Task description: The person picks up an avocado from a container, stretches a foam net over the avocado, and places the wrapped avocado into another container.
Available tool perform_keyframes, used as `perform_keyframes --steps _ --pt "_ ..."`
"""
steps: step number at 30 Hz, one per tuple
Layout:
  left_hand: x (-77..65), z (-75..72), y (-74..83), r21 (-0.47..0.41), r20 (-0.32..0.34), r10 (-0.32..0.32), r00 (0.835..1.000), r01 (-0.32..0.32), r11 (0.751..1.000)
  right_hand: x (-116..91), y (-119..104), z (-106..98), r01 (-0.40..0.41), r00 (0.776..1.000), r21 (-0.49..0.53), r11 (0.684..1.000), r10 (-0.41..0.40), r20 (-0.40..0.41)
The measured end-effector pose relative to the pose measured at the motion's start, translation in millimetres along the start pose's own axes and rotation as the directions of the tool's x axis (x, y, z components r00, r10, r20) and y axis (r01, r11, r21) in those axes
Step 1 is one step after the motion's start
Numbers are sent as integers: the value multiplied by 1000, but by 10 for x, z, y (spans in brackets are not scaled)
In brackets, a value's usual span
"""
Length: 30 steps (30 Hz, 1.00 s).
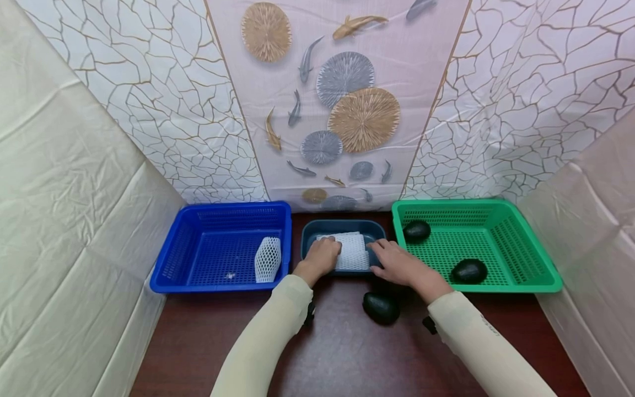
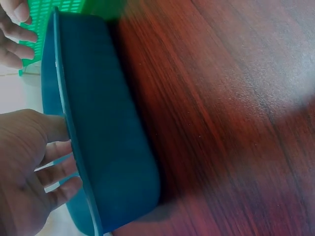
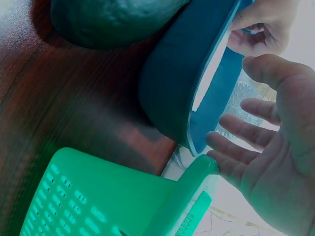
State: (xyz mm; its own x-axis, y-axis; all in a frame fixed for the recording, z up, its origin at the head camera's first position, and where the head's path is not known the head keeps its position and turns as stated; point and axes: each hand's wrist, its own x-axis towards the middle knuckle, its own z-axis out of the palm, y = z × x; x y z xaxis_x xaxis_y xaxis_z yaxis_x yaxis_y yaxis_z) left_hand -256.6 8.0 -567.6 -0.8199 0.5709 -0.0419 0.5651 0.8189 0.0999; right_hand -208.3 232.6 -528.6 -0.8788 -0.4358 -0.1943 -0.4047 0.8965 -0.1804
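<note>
White foam net sleeves (image 1: 352, 251) lie stacked in a small blue-grey tray (image 1: 343, 225). My left hand (image 1: 323, 255) bends over the left part of the stack, fingertips dipping behind the tray's near rim in the left wrist view; I cannot tell whether they pinch a sleeve. At the tray's right end hovers my right hand (image 1: 397, 263), its fingers spread and loosely bent with nothing between them, as the right wrist view (image 3: 275, 132) shows. A dark avocado (image 1: 381, 307) rests on the table just in front of the tray.
To the left stands a blue basket (image 1: 220, 288) with one white net-covered piece (image 1: 268, 259) inside. On the right, a green basket (image 1: 538, 259) holds two dark avocados, one at the back left (image 1: 416, 231) and another near the front (image 1: 469, 271). Fabric-covered walls enclose the brown table (image 1: 337, 364).
</note>
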Motion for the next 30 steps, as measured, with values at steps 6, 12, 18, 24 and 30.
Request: perform_keyframes --steps 6,12,18,24,30 --pt "-14 -73 -36 -158 47 -77 996 84 984 -13 18 -16 -21 1000 84 996 22 -8" --pt "-81 -115 -89 -269 12 -112 994 111 957 -98 34 -72 -14 998 172 985 24 -60" --pt "-192 -184 -121 -349 -101 -118 988 76 934 -191 59 -136 7 982 243 970 39 -184" --pt "-313 -289 -99 -400 -156 -122 980 51 915 -240 70 -142 23 964 324 946 66 -258" --pt "-418 -388 -49 -427 -207 -106 973 8 904 -257 56 -135 44 953 399 916 81 -291"
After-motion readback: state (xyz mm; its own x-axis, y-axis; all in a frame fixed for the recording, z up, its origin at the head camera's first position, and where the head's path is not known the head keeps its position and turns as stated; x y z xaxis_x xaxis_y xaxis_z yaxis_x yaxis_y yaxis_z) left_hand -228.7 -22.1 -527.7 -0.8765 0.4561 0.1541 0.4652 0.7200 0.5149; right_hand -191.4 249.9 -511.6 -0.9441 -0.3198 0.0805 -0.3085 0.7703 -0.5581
